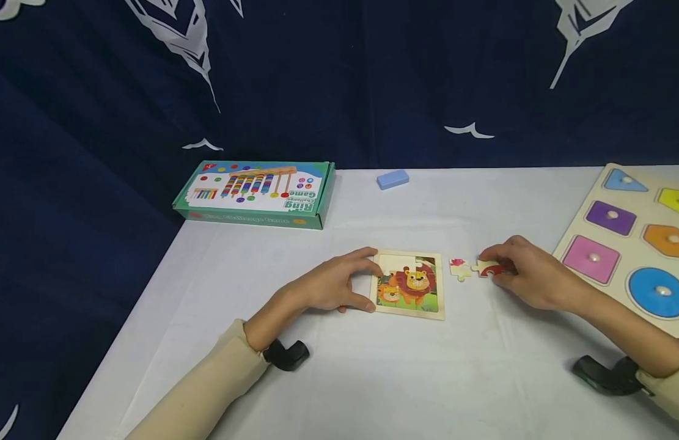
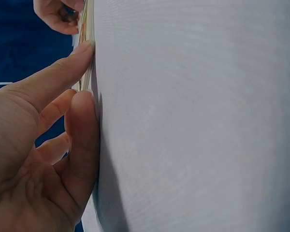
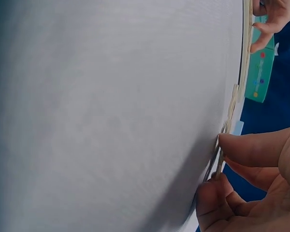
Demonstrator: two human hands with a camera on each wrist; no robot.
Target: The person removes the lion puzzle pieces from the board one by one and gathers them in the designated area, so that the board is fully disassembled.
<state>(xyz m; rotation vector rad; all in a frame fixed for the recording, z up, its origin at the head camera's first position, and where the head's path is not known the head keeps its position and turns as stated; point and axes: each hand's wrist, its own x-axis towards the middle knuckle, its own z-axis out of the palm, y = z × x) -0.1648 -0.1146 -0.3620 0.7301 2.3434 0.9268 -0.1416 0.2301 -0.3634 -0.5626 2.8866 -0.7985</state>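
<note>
A small wooden jigsaw puzzle (image 1: pixel 407 285) with a lion picture lies in its frame on the white tablecloth, with a pale gap in its upper left. My left hand (image 1: pixel 339 280) holds the frame by its left side, thumb at the lower corner and fingers higher up. In the left wrist view, fingertips (image 2: pixel 87 48) lie right at the frame's edge. My right hand (image 1: pixel 532 275) pinches a red and cream puzzle piece (image 1: pixel 489 268) between thumb and fingers, low over the cloth. Beside it, between hand and frame, lies another puzzle piece (image 1: pixel 459 269) with a pink mark.
At the back left lies a green ring game box (image 1: pixel 253 194). A blue block (image 1: pixel 393 179) lies near the back edge. On the right, a large wooden shape board (image 1: pixel 636 241) with knobbed pieces extends under the right forearm. A dark blue curtain (image 1: pixel 339 85) hangs behind the table.
</note>
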